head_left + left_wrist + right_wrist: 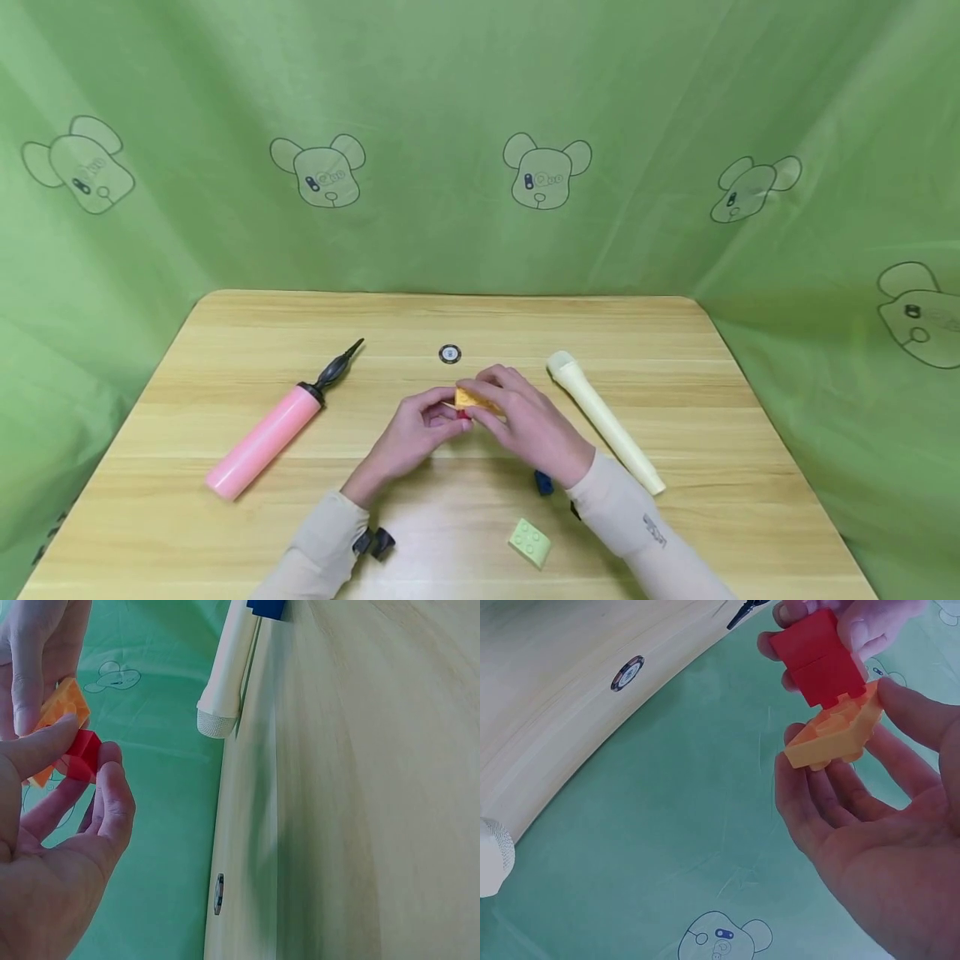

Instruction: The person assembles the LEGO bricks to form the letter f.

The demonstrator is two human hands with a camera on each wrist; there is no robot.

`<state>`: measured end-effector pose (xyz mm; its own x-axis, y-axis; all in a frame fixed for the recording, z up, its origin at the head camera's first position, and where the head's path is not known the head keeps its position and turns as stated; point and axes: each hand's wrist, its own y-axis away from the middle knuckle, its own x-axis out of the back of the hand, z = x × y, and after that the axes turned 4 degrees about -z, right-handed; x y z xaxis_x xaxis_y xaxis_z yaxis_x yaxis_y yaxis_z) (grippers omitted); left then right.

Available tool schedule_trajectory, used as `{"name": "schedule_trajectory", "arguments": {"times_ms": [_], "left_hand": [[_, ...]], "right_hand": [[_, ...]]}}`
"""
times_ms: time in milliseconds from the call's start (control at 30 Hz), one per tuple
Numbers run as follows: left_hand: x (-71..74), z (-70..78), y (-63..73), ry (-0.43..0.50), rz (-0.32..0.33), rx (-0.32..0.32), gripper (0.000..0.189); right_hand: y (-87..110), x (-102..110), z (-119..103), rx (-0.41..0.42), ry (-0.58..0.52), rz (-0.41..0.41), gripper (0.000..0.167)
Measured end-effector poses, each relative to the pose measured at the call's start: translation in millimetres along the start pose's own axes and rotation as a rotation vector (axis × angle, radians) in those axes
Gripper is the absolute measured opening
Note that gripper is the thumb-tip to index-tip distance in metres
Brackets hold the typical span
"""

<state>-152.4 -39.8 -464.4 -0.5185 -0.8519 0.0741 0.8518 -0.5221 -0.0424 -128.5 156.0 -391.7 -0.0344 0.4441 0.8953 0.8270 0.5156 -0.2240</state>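
Over the middle of the table, my left hand (407, 435) pinches a red toy building brick (821, 660) between thumb and fingers; a seam line crosses its face. My right hand (528, 427) holds an orange building brick (832, 742) with thumb and fingertips, its hollow underside turned toward the red one. The two bricks meet at an edge in the right wrist view, the orange one tilted against the red. In the left wrist view the left thumb and fingers partly cover the red brick (81, 756), with the orange brick (67, 701) behind it.
A pink hand pump (262, 442) with a black nozzle lies at left. Behind the hands is a round chip (450, 354). A cream microphone (607, 421) lies at right. Nearer sit a dark blue brick (543, 482), partly hidden by the right arm, and a light green brick (530, 543).
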Motion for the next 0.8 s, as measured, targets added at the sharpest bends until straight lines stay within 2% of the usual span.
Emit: {"name": "schedule_trajectory", "arguments": {"times_ms": [333,533,800], "left_hand": [[0.9,0.1,-0.7,-0.015,0.029,-0.019,0.044],[1.0,1.8,-1.3,-0.025,0.034,-0.020,0.044],[0.4,1.9,-1.4,-0.031,0.036,-0.020,0.044]], "right_hand": [[-1.7,0.3,2.5,0.054,0.003,-0.015,0.035],[-2.1,0.9,3.0,0.081,-0.011,0.006,0.037],[-1.8,0.6,3.1,0.076,-0.016,0.009,0.038]]}}
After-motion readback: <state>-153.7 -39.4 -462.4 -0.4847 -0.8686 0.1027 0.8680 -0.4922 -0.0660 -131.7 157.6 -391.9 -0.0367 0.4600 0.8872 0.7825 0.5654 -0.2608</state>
